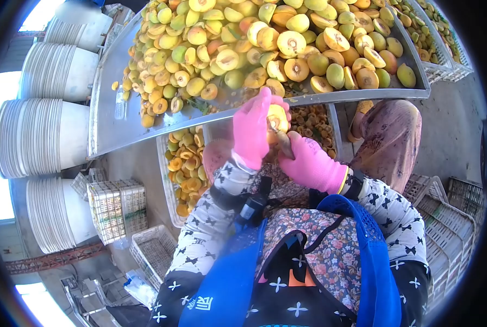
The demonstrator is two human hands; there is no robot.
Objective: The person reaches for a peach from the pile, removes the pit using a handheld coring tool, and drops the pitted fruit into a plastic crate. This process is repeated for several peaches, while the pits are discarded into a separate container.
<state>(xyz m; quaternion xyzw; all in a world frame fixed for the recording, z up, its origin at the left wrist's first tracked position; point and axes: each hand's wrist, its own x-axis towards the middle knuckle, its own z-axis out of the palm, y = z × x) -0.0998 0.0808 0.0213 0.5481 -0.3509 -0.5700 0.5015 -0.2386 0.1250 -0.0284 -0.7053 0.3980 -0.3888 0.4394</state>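
My left hand (252, 131), in a pink glove, is wrapped round a halved yellow peach (276, 118) whose cut face and pit side show. In my right hand (313, 164), also pink-gloved, is a small tool with a metal blade (284, 144); its tip touches the lower part of the peach half. Both hands are close together just past the near edge of a metal table (110, 131). A large heap of halved and whole peaches (221, 49) lies on that table.
Below the table edge stand a crate of peach halves (188, 169) and a container of pits (311, 122). Stacked white tubs (41, 136) line the left. Plastic crates (118, 210) stand at lower left, others (445, 234) at right. A water bottle (120, 103) lies on the table.
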